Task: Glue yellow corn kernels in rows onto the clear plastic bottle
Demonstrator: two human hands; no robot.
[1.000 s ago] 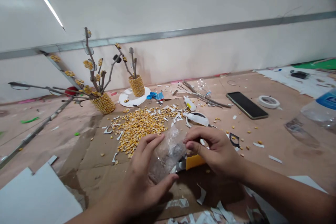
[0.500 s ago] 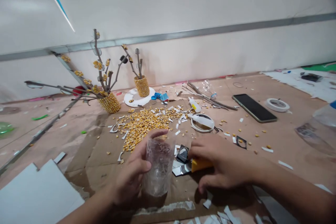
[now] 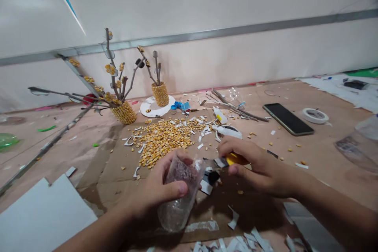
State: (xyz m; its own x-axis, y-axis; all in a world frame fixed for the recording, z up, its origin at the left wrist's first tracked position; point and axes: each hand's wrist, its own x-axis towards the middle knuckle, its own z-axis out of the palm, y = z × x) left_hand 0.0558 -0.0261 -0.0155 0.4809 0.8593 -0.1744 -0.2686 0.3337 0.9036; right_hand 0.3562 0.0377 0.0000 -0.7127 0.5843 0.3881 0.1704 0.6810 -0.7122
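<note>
A clear plastic cup [image 3: 177, 210] is held at lower ctr of frame in the L hand [image 3: 163, 187], fingers wrapped round its far side, thumb pressed on the near side. Its long axis is tilted: one end is pointed up & slightly R, the other down & slightly L, twd btm of frame. The wall is see-through & shiny, w/ crinkles nr the upper end. A yellow-handled cutter [image 3: 235, 159] is gripped just R of ctr by the R hand [image 3: 254, 169], thumb & fingers closed on the handle; its grey metal end is pointed L, twd the cup's upper end. Whether the two touch can't be told. Corn kernels [image 3: 165, 138] are heaped at ctr, on brown cardboard [image 3: 118, 183]; 2 kernel-covered pots [image 3: 124, 112] w/ twigs are seen upper L.
</note>
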